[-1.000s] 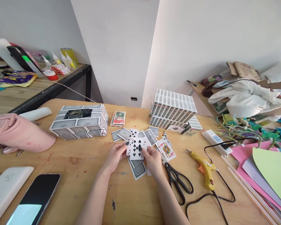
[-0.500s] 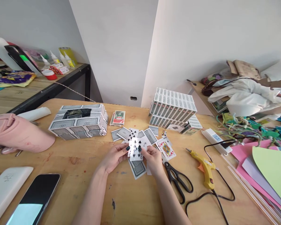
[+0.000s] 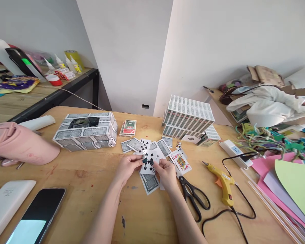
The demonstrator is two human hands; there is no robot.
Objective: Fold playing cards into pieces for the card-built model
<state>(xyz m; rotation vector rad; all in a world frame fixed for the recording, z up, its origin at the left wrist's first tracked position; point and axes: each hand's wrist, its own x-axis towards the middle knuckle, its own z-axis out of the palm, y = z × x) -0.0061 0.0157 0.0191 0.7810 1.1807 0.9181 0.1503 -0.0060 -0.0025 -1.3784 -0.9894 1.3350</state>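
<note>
A nine of spades card (image 3: 148, 166) is held face up between my two hands, above the loose cards. My left hand (image 3: 128, 167) pinches its left side, and my right hand (image 3: 167, 172) grips its right side. Below the held card a patterned card (image 3: 149, 183) lies back up. Other cards are spread behind, among them an eight of spades (image 3: 144, 145). To the right of my right hand lies a face card with a red heart (image 3: 181, 162). Black scissors (image 3: 193, 196) rest beside my right wrist.
A card-covered box (image 3: 87, 132) stands at the left, with stacked card packs (image 3: 189, 117) at the back right. Further right are a yellow glue gun (image 3: 225, 186) with its cable and a power strip (image 3: 235, 152). A phone (image 3: 38, 217) and pink container (image 3: 27, 144) are at the left.
My left hand has shifted slightly to the right along the held card, whose upper left corner now shows. My right hand has hardly moved.
</note>
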